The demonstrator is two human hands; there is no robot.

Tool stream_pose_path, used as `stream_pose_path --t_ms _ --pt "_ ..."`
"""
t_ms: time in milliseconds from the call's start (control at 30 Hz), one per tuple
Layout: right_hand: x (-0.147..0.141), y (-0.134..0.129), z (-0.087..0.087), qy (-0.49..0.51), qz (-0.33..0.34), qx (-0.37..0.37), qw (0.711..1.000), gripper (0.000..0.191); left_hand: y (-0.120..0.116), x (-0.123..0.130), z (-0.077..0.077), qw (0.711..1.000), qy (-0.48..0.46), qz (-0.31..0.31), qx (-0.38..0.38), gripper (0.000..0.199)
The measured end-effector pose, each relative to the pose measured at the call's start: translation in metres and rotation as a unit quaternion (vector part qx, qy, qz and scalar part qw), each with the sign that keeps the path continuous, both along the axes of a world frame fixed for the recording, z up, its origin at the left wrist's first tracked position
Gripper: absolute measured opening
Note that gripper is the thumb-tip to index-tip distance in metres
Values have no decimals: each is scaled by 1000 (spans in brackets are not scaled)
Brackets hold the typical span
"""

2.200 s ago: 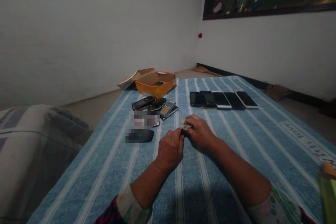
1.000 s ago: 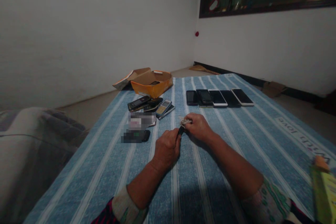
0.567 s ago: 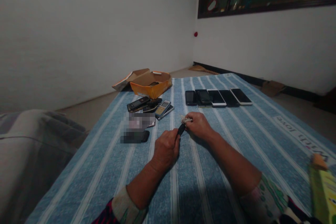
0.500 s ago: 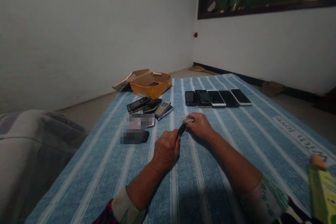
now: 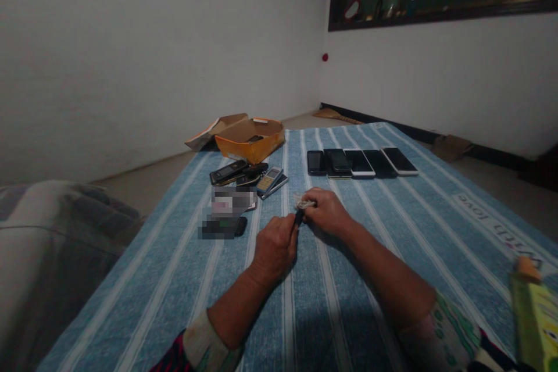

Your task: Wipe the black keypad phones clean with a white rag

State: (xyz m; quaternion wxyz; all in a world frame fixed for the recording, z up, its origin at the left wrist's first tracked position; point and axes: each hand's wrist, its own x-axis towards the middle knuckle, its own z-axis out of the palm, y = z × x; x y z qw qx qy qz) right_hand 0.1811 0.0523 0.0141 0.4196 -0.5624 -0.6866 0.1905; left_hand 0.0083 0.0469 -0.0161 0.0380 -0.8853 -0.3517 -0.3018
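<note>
My left hand [image 5: 274, 249] is closed around the lower part of a narrow black object [image 5: 299, 217]. Most of that object is hidden by my fingers, so its kind is unclear. My right hand [image 5: 330, 212] pinches a bunched pale cord [image 5: 304, 203] at the object's far end, close to the left fingertips. Both hands are just above the striped blue cloth [image 5: 300, 302]. A blue-grey keypad phone [image 5: 269, 181] lies beyond my left hand, in a loose pile with several dark phones [image 5: 229, 172].
An open orange cardboard box [image 5: 250, 148] stands behind the pile, something dark inside. To the right, several phones lie in a row, among them a white-framed phone [image 5: 360, 163]. A yellow-green package [image 5: 536, 319] is at the right edge. Blurred items lie left of my hands.
My right hand has shifted slightly left with the cord, nearer to my left hand, and less of the black object shows between them. The phones and box stay put.
</note>
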Motion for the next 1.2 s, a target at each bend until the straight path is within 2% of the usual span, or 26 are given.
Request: stream_pose_path --t_ms 100,267,367,467,600,733,833,900,1000,1200 --pt "-2 1 -2 -9 18 16 1000 22 0 0 0 1000 0 -2 0 20" --pt "13 8 -7 -20 -65 -15 998 19 0 0 0 1000 9 -2 6 20" --pt "19 9 -7 35 -87 -18 995 21 0 0 -2 1000 2 6 23 20" --pt "16 7 -3 79 -54 -6 995 25 0 1 -4 1000 -3 5 27 19" --pt "10 1 5 34 8 9 999 22 0 0 -2 1000 1 -1 15 19" --pt "9 -4 10 25 64 1 998 10 0 0 -2 1000 3 0 3 19" --pt "10 -3 6 61 92 -12 994 24 0 0 -2 1000 10 6 -5 18" --pt "10 0 1 97 94 -24 991 25 -1 0 -3 1000 11 8 -4 16" --pt "9 3 -7 120 78 -32 989 15 0 1 -3 1000 6 7 9 16" --pt "3 2 -5 67 57 -12 996 13 -1 2 -1 1000 9 5 19 17"
